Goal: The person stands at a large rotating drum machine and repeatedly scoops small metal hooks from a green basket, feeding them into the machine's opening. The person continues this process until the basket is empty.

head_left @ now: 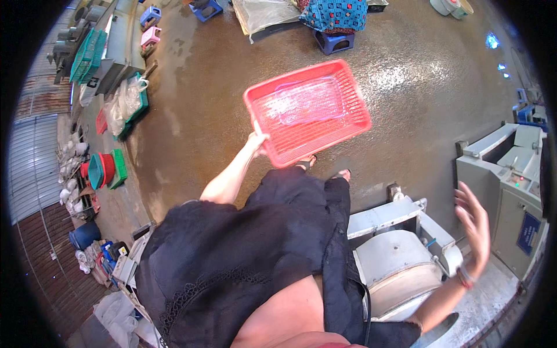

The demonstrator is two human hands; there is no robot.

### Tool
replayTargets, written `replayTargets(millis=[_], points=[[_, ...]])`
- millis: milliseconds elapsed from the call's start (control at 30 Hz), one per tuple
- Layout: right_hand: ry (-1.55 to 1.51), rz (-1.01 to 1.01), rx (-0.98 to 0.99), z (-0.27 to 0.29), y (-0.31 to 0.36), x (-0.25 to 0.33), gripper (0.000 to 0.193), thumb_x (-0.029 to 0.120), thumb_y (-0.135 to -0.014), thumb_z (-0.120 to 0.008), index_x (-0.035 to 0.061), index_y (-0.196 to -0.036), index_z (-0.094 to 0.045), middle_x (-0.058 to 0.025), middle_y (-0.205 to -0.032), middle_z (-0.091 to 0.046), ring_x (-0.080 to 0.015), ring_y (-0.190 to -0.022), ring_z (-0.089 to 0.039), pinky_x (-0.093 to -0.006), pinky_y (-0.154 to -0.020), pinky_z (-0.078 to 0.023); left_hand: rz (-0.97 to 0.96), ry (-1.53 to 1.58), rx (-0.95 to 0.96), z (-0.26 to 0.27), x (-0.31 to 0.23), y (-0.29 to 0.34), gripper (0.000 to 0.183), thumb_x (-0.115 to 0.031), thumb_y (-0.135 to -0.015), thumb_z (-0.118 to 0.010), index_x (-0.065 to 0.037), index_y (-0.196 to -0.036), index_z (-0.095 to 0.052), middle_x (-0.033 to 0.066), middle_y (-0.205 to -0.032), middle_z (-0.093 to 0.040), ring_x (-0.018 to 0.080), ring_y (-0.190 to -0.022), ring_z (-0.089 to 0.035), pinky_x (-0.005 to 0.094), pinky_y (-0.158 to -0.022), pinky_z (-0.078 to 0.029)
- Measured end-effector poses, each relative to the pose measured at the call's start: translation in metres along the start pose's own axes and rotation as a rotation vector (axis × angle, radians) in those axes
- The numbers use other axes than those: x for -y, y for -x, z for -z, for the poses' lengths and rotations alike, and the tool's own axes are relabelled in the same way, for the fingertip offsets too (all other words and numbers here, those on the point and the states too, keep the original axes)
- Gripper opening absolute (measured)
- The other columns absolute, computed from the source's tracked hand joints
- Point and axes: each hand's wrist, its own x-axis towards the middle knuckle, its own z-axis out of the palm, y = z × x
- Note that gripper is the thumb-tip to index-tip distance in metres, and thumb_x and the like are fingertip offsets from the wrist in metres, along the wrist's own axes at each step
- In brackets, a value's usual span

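A red plastic basket (pixel 307 136), shallow and rectangular with slotted sides, hangs in front of me over the wet floor. My left hand (pixel 259 143) grips its near left rim, with the thumb on the inner side. Nothing but a wet sheen shows inside the basket. Out to the right, my right hand (pixel 474 223) is raised with its fingers spread and holds nothing. Below and left of that hand stands a grey machine (pixel 391 264) with a rounded drum-like housing, close to my right side.
A control cabinet (pixel 516 185) with small lights stands at the right. Stacked green and red baskets (pixel 104 170) line the left wall, near plastic bags (pixel 123 104). Ahead, a person in patterned blue cloth (pixel 336 14) sits on a blue stool (pixel 335 42). The brown floor (pixel 191 98) is wet and shiny.
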Motion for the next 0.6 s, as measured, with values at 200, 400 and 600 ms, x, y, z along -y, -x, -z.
replayTargets(millis=[200, 400, 600], points=[[-0.107, 0.023, 0.242, -0.058, -0.132, 0.014, 0.046, 0.010, -0.082, -0.055, 0.0068, -0.127, -0.042, -0.0159, -0.113, -0.055, -0.0187, -0.097, -0.054, -0.0290, -0.083, -0.044, 0.137, -0.039, -0.155, -0.009, -0.038, -0.064, 0.041, 0.003, -0.065, -0.048, -0.002, -0.106, -0.050, 0.0183, -0.088, -0.058, 0.0343, -0.079, -0.060, 0.0569, -0.062, -0.051], [-0.142, 0.017, 0.297, -0.076, -0.243, 0.004, 0.045, 0.013, -0.084, -0.055, 0.0036, -0.126, -0.042, -0.0154, -0.112, -0.056, -0.0184, -0.103, -0.051, -0.0287, -0.088, -0.040, 0.054, 0.033, -0.103, -0.025, -0.051, -0.161, 0.053, 0.008, -0.066, -0.050, -0.010, -0.116, -0.047, 0.0170, -0.096, -0.058, 0.0367, -0.081, -0.060, 0.0611, -0.062, -0.048], [0.007, -0.120, 0.205, -0.060, -0.292, -0.031, 0.043, 0.014, -0.085, -0.053, -0.0054, -0.122, -0.043, -0.0155, -0.117, -0.053, -0.0198, -0.105, -0.050, -0.0288, -0.088, -0.038, 0.053, -0.192, -0.507, -0.030, -0.131, -0.172, 0.130, -0.022, -0.047, -0.086, -0.003, -0.136, 0.006, 0.0224, -0.135, -0.028, 0.0315, -0.120, -0.037, 0.0450, -0.096, -0.036]])
